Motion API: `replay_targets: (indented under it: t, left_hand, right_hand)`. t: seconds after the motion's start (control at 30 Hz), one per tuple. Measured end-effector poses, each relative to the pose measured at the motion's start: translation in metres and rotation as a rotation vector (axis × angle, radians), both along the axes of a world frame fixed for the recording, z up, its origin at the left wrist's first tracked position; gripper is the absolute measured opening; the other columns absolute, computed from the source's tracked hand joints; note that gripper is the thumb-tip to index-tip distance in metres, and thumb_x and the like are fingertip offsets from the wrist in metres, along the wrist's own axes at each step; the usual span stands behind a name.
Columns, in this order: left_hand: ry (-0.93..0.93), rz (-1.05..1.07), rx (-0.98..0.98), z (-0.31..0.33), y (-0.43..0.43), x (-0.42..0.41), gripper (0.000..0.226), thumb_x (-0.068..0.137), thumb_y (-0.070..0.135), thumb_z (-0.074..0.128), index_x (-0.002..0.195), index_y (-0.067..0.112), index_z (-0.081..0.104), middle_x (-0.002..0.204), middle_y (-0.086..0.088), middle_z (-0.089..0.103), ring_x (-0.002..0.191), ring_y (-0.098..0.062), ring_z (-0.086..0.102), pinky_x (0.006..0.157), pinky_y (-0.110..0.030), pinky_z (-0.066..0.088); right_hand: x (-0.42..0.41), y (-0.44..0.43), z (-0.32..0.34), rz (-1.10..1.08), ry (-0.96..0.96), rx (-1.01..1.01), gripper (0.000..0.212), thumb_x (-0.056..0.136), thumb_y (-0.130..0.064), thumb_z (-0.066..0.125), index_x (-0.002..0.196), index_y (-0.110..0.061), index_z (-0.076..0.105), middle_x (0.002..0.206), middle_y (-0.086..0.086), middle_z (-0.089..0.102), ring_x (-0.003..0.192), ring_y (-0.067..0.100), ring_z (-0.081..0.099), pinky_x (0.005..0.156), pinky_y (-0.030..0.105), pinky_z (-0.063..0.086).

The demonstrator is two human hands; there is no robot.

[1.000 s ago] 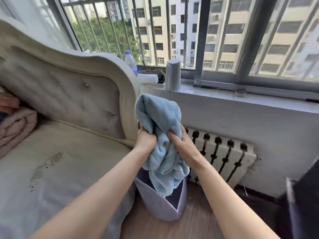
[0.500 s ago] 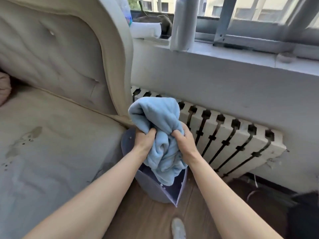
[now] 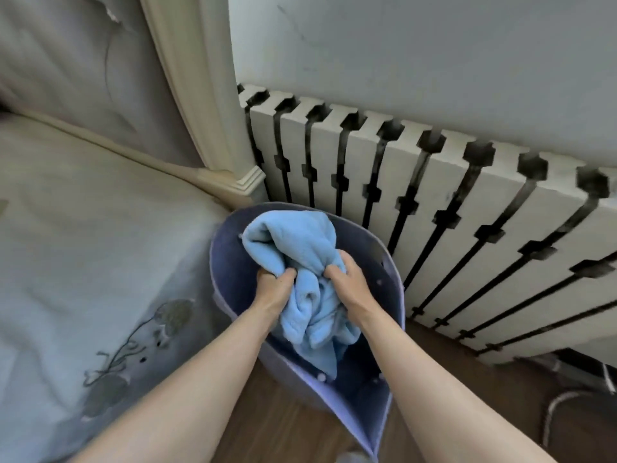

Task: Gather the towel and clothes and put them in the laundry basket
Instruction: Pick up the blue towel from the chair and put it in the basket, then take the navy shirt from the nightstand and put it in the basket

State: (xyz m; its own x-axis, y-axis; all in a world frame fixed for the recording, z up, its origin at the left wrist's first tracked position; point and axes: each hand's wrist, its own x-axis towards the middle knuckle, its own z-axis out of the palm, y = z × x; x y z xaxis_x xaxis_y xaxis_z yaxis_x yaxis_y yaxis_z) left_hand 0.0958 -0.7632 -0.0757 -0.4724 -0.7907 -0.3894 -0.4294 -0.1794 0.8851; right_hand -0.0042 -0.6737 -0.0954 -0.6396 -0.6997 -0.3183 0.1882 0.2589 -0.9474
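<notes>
A bunched light-blue towel [image 3: 297, 248] hangs partly inside the purple-grey laundry basket [image 3: 227, 262], which stands on the wooden floor between the bed and the radiator. My left hand [image 3: 275, 289] grips the towel's left side and my right hand [image 3: 347, 285] grips its right side, both just inside the basket's rim. The towel's lower end reaches down into the basket, whose bottom is hidden.
A bed with a pale embroidered cover [image 3: 83, 279] and a padded cream headboard [image 3: 187, 78] lies on the left. A white ribbed radiator [image 3: 434, 212] runs along the wall behind the basket. Dark cables [image 3: 567, 396] lie on the floor at the lower right.
Both hands have lowered the towel from chest height down into the basket's opening. The view has tilted down, so the window and sill have gone out of sight.
</notes>
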Motion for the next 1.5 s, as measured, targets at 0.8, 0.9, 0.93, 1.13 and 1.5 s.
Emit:
replay_targets:
  t: [0.8, 0.9, 0.93, 1.13, 1.5]
  left_hand:
    - [-0.112, 0.091, 0.093, -0.004, -0.005, -0.014, 0.015, 0.089, 0.014, 0.058, 0.076, 0.021, 0.063, 0.085, 0.001, 0.061, 0.074, -0.011, 0.052, 0.06, -0.023, 0.041]
    - [-0.063, 0.068, 0.122, 0.053, 0.002, -0.014, 0.016, 0.091, 0.016, 0.056, 0.077, 0.022, 0.062, 0.081, 0.005, 0.061, 0.076, -0.012, 0.055, 0.062, -0.024, 0.043]
    - [-0.04, 0.061, 0.132, 0.075, 0.006, -0.013, 0.015, 0.092, 0.017, 0.056, 0.079, 0.022, 0.062, 0.082, 0.005, 0.061, 0.075, -0.011, 0.056, 0.063, -0.024, 0.045]
    - [0.078, 0.074, 0.161, 0.198, 0.03, 0.009, 0.009, 0.093, 0.021, 0.056, 0.089, 0.021, 0.064, 0.087, 0.005, 0.065, 0.079, -0.009, 0.059, 0.065, -0.023, 0.047]
    - [0.218, 0.233, 0.041, 0.394, 0.063, 0.114, 0.009, 0.09, 0.018, 0.061, 0.081, 0.021, 0.063, 0.081, 0.002, 0.065, 0.068, -0.009, 0.057, 0.06, -0.021, 0.047]
  right_hand:
    - [-0.008, -0.01, -0.009, 0.079, 0.143, 0.167, 0.025, 0.088, -0.014, 0.062, 0.113, -0.015, 0.065, 0.103, 0.002, 0.063, 0.101, 0.014, 0.059, 0.082, 0.022, 0.048]
    - [-0.006, -0.003, 0.048, 0.071, 0.122, 0.109, 0.022, 0.089, -0.015, 0.06, 0.11, -0.017, 0.065, 0.099, -0.002, 0.065, 0.094, 0.012, 0.059, 0.072, 0.02, 0.045]
    - [-0.005, 0.0, 0.072, 0.069, 0.122, 0.095, 0.022, 0.089, -0.015, 0.059, 0.11, -0.018, 0.065, 0.1, -0.002, 0.065, 0.094, 0.012, 0.059, 0.074, 0.021, 0.045]
    - [0.016, 0.019, 0.204, 0.087, 0.123, 0.016, 0.017, 0.091, -0.017, 0.058, 0.105, -0.022, 0.064, 0.101, 0.003, 0.069, 0.098, 0.017, 0.063, 0.071, 0.027, 0.051]
    - [0.108, 0.053, 0.412, 0.188, 0.196, -0.105, 0.017, 0.091, -0.016, 0.059, 0.107, -0.016, 0.066, 0.095, 0.005, 0.07, 0.085, 0.012, 0.065, 0.065, 0.019, 0.053]
